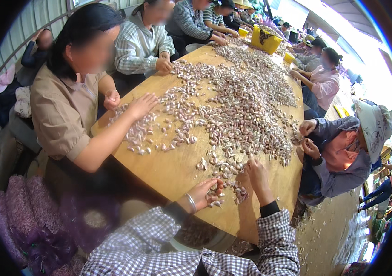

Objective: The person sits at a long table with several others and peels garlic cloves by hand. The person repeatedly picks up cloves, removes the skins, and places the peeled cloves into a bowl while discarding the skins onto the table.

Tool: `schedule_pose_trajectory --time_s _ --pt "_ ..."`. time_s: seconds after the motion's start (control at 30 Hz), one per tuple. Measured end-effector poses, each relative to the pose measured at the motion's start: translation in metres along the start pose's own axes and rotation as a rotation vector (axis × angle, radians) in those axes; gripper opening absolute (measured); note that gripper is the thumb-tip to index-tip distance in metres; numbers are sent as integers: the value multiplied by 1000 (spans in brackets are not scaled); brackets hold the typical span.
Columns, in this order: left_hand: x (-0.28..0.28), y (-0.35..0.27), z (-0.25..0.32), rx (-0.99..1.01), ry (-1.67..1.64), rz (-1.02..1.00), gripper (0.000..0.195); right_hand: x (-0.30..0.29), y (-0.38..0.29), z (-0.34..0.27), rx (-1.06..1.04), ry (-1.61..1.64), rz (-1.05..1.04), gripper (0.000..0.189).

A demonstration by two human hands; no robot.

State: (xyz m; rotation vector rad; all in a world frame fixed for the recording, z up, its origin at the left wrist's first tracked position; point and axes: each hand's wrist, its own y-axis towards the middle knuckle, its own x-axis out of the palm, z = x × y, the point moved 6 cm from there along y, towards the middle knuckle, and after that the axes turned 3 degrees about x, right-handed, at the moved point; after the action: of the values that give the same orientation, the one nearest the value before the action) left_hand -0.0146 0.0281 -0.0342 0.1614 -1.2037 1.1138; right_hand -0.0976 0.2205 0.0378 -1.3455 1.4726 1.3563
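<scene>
Loose garlic cloves (247, 114) cover much of a wooden table (154, 176) before me. My left hand (202, 194), with a metal bangle at the wrist, is over the near edge with fingers curled. Pale cloves show between its thumb and fingers; whether they are gripped or lie behind is unclear. To its right, my right hand (257, 174) reaches to the near border of the heap, fingertips drawn together. Something pale is at those tips, too small to make out. Between both hands lies a small cluster of reddish-skinned cloves (240, 192).
At my left, a co-worker's hand (144, 105) rests over cloves. Another co-worker's hands (309, 138) work at the right edge. More people line both sides. A yellow bucket (266, 39) stands far along the table. Filled purple mesh sacks (32, 207) sit on the lower left.
</scene>
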Motion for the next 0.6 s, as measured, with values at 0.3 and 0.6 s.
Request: schedule_pose_trajectory --time_s 0.3,0.6 --pt "-11 8 -1 83 108 -30 23 -45 -39 -109 -304 607 25 11" --pt "18 -10 4 -106 -291 -76 25 -69 -62 -91 -133 648 132 19"
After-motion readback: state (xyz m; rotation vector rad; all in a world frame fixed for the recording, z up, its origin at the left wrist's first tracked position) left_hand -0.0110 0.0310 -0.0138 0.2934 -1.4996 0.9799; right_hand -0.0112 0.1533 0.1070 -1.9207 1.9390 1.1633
